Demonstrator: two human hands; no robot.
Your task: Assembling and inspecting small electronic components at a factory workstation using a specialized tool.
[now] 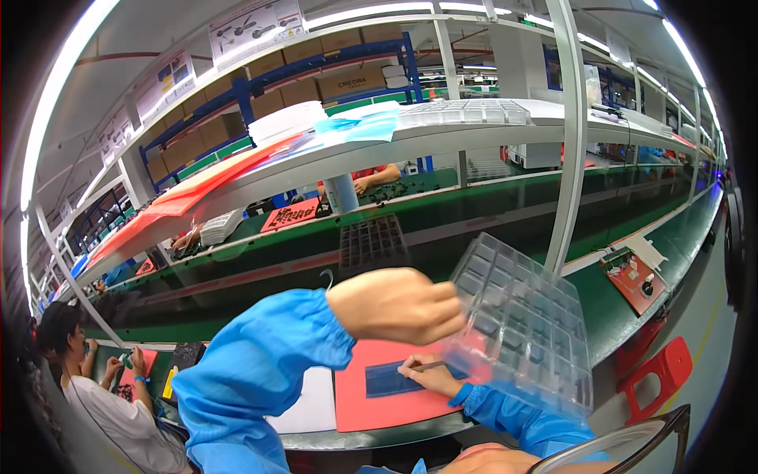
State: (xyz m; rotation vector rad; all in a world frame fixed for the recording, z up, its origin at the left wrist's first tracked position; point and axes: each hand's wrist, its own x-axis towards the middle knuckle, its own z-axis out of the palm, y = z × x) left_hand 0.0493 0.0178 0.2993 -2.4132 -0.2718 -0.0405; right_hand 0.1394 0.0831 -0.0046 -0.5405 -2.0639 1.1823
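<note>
My left hand (403, 306), in a blue sleeve, is raised over the bench with its fingers closed at the left edge of a clear plastic tray (525, 324) with many square pockets. The tray hangs tilted in the air, and my right sleeve shows through its lower part. Lower down, my right hand (433, 378) pinches a thin dark pen-like tool (427, 366). Its fingertips are by the right end of a flat dark blue rectangular piece (388, 382), which lies on a red mat (371, 419).
A white sheet (308, 407) lies left of the mat. Beyond runs a dark conveyor carrying a black pocketed tray (371, 243). A metal post (567, 134) and a loaded shelf (442, 141) stand ahead. A co-worker (106, 403) sits left; a red stool (659, 379) stands right.
</note>
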